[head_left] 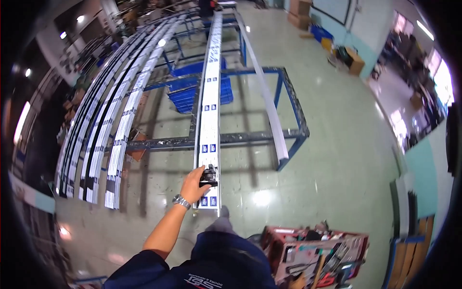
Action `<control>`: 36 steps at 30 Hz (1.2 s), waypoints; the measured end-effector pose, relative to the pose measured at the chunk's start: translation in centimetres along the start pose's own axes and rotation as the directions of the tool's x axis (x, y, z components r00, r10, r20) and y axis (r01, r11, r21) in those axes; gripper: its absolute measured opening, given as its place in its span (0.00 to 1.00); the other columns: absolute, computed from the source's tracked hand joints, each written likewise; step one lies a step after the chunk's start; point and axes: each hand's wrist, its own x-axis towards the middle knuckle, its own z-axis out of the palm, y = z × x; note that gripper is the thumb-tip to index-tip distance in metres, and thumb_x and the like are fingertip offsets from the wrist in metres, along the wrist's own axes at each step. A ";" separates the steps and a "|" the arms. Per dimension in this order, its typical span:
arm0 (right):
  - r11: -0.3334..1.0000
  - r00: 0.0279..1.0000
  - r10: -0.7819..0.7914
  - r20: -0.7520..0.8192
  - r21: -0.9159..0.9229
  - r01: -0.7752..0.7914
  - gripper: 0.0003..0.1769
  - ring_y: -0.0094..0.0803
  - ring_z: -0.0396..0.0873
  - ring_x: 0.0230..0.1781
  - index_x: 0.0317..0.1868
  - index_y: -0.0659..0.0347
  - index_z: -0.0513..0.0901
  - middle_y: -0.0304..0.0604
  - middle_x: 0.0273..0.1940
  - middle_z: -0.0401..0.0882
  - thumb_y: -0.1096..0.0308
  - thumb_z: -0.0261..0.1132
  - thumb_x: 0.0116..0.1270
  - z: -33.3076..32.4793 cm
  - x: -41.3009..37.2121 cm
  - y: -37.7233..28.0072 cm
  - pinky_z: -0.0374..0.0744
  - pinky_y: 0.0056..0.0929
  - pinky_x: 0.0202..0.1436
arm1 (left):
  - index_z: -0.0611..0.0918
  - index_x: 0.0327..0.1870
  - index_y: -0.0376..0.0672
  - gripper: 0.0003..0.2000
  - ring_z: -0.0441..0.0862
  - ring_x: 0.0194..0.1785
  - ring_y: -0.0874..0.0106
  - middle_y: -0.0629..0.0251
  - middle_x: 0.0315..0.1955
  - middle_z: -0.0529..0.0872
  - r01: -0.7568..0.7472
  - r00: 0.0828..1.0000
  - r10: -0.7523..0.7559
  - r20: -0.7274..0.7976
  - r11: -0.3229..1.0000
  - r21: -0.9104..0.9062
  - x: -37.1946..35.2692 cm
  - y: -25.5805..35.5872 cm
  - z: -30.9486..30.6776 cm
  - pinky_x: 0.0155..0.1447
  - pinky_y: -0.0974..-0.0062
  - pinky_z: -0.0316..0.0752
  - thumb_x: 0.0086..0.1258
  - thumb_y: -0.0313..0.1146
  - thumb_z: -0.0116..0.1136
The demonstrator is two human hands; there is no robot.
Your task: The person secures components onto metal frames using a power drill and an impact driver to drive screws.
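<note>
My left hand (193, 185), with a metal watch on the wrist, is closed around a small black fitting (208, 177) near the close end of a long aluminium profile (209, 127). The fitting rests on or just above the profile; its exact kind is not clear. White film with blue square labels covers the profile, which lies lengthwise away from me. Only a small part of my right hand (298, 281) shows at the bottom, over the red tool cart (270, 241). Its fingers are too hidden to read. Mixed hand tools lie in the cart.
A blue metal frame (294, 103) supports the profile. One narrower white bar (269, 98) lies on its right side. Several wrapped profiles (130, 115) are lined up at left. Below the frame stands a blue crate (180, 98). Someone (206, 7) is at the far end.
</note>
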 end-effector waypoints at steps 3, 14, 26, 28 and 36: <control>0.998 1.000 -0.010 0.021 0.069 0.009 0.43 0.61 0.82 0.55 0.72 0.64 0.70 0.63 0.53 0.84 0.45 0.70 0.64 4.6 6.1 3.9 0.79 0.53 0.60 | 0.68 0.75 0.38 0.42 0.69 0.73 0.50 0.45 0.69 0.74 0.096 0.995 -0.097 -0.028 0.994 -0.048 -1.1 -0.3 -0.2 0.76 0.58 0.64 0.58 0.35 0.75; 0.503 0.517 -0.764 -0.386 0.146 0.852 0.23 0.51 0.86 0.47 0.54 0.69 0.83 0.60 0.46 0.86 0.59 0.72 0.66 -17.0 1.9 -39.2 0.82 0.42 0.53 | 0.58 0.78 0.30 0.50 0.77 0.67 0.45 0.35 0.64 0.77 0.435 0.900 -0.388 0.199 0.825 -0.361 -3.6 -6.8 4.8 0.70 0.59 0.72 0.60 0.48 0.73; 0.601 0.557 -0.799 -0.228 -0.264 0.754 0.33 0.58 0.85 0.30 0.29 0.66 0.87 0.57 0.26 0.85 0.38 0.65 0.67 -15.1 -6.4 -59.5 0.81 0.50 0.38 | 0.56 0.78 0.28 0.56 0.73 0.70 0.48 0.37 0.68 0.73 0.440 0.873 -0.461 0.159 0.604 -0.664 -1.7 -5.9 6.3 0.73 0.61 0.69 0.57 0.53 0.76; 0.644 0.599 -0.764 -0.239 -0.223 0.732 0.30 0.60 0.84 0.32 0.30 0.65 0.88 0.61 0.25 0.83 0.42 0.63 0.69 -14.9 -6.0 -59.6 0.81 0.50 0.39 | 0.56 0.78 0.28 0.54 0.71 0.72 0.48 0.36 0.69 0.71 0.495 0.840 -0.498 0.214 0.546 -0.676 -1.5 -5.5 5.6 0.74 0.61 0.67 0.61 0.55 0.73; 0.645 0.608 -0.764 -0.215 -0.225 0.730 0.26 0.60 0.83 0.28 0.32 0.65 0.89 0.59 0.21 0.81 0.48 0.63 0.71 -15.2 -6.3 -59.9 0.81 0.48 0.35 | 0.55 0.79 0.33 0.49 0.69 0.73 0.48 0.38 0.70 0.69 0.461 0.857 -0.479 0.189 0.552 -0.695 -1.2 -6.0 6.6 0.75 0.60 0.64 0.66 0.50 0.70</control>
